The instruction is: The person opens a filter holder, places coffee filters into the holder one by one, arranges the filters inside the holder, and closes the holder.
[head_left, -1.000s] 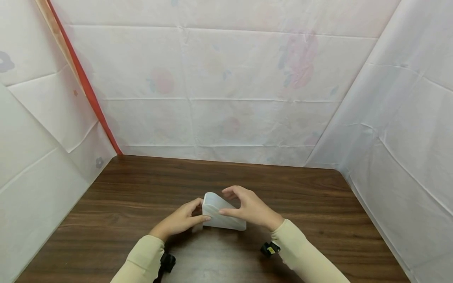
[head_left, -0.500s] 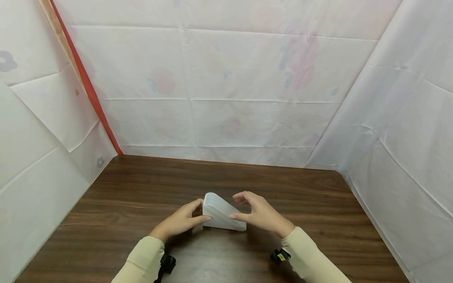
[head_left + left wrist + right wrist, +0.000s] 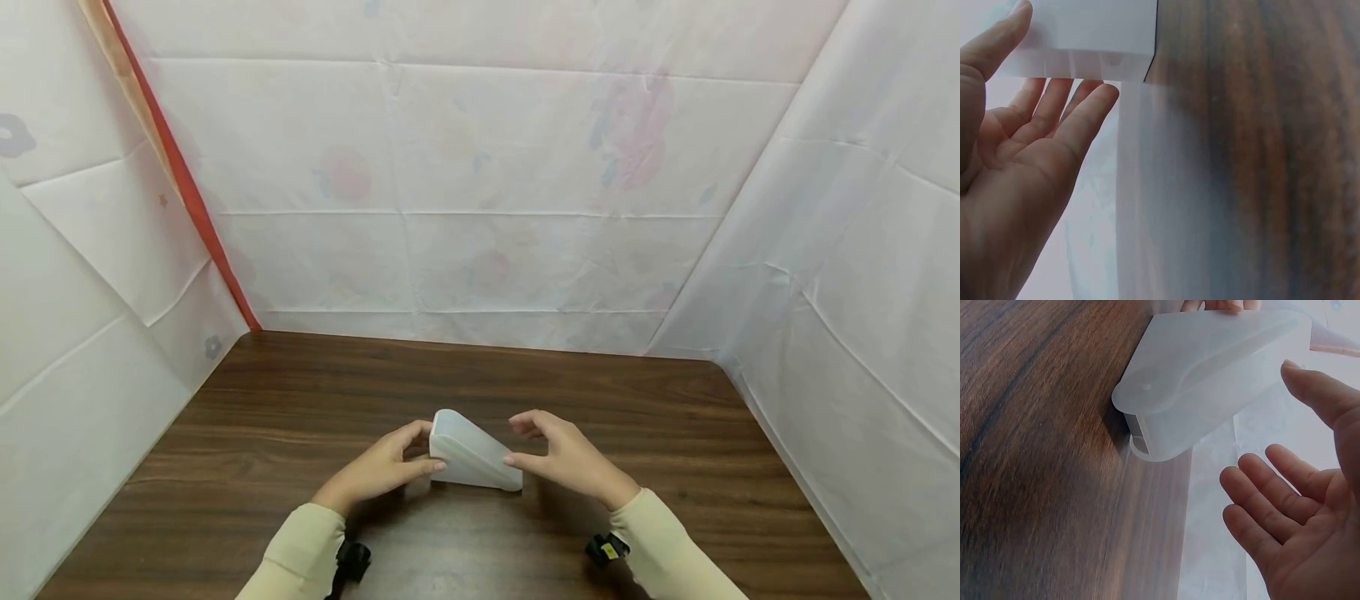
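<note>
A white, translucent, wedge-shaped plastic case (image 3: 472, 454) stands on the brown table, its tall end to the left and its low rounded end to the right. My left hand (image 3: 378, 468) holds the tall end, thumb on the near face and fingers round the far side. In the left wrist view, the thumb lies over the face of the case (image 3: 1100, 28). Off the low end, my right hand (image 3: 568, 460) has its fingers spread and relaxed. Seen from the right wrist, that hand (image 3: 1310, 519) is apart from the case (image 3: 1229, 375), palm facing it.
The wood-grain table (image 3: 300, 400) stretches out on all sides of the case. Pale printed sheeting (image 3: 487, 183) walls in the back and both sides. A red strip (image 3: 191, 192) runs down the back left corner. Black wrist cameras (image 3: 606, 550) sit under the sleeves.
My right hand has drawn back to the right, away from the upper slope of the case. The left hand and the case have stayed in place.
</note>
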A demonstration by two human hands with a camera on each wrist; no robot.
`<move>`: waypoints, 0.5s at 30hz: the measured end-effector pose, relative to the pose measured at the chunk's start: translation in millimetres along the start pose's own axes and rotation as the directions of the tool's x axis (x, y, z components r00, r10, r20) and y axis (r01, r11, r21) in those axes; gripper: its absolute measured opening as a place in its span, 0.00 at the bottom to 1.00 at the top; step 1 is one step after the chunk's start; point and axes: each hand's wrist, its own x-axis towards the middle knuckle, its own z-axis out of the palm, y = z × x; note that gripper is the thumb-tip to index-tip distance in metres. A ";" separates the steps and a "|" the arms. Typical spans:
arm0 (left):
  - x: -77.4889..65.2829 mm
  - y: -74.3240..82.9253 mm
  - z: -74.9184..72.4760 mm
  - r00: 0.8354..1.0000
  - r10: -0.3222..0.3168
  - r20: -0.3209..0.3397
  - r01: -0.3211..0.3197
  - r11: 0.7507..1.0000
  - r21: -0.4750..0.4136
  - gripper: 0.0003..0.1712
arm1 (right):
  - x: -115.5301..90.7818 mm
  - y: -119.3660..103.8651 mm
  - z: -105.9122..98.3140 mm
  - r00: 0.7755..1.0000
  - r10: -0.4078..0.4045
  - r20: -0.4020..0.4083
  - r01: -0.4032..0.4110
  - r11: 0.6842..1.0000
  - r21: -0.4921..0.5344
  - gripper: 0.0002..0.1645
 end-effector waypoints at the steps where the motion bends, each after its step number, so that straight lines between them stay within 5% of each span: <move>1: -0.1 0.4 -0.6 1.000 0.002 0.002 -0.002 1.000 -0.005 0.26 | -0.3 0.4 -0.4 1.000 0.000 -0.002 0.000 1.000 -0.004 0.33; 9: -3.8 5.4 -8.0 0.999 -0.038 0.007 0.038 0.999 0.009 0.29 | -4.0 3.2 -5.2 1.000 0.014 -0.020 -0.014 1.000 -0.003 0.33; 15: -14.9 8.6 -19.8 0.997 -0.053 -0.062 0.064 0.979 0.192 0.35 | -11.1 11.5 -12.2 0.996 0.073 -0.048 -0.073 0.997 0.004 0.32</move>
